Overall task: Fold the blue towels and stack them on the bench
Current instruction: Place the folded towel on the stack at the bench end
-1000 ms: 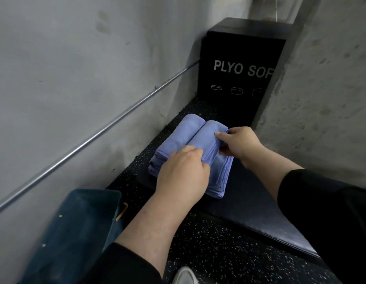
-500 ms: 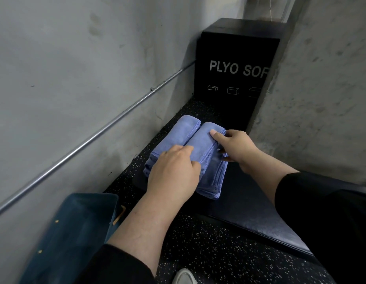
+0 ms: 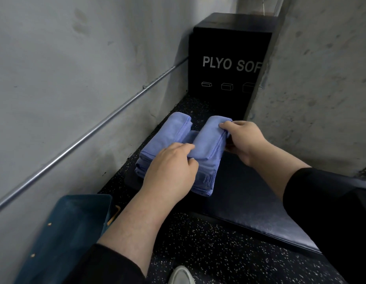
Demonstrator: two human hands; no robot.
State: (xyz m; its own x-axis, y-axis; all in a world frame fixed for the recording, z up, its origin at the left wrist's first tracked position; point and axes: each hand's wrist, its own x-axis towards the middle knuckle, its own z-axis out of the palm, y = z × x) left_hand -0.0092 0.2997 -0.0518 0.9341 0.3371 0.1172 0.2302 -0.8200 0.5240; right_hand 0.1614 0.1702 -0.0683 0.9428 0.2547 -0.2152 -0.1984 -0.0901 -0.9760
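Observation:
Folded blue towels lie in a pile on the far end of the dark padded bench [image 3: 249, 203]. One folded blue towel [image 3: 171, 134] lies on the left of the pile. A second folded towel [image 3: 208, 140] is raised on the right side of it. My right hand [image 3: 243, 140] grips its far right edge, with fingers curled over the fold. My left hand [image 3: 169, 171] holds its near end, thumb and fingers pinching the cloth. The lower towels [image 3: 204, 181] of the pile show beneath my left hand.
A black plyo box [image 3: 229, 64] stands just behind the towels. Concrete walls close in on the left and right, with a metal pipe [image 3: 96, 130] along the left wall. A dark blue bag [image 3: 61, 238] sits on the speckled floor at lower left.
The right folded towel has come up and apart from the left one, leaving a gap between them. Both hands moved with it.

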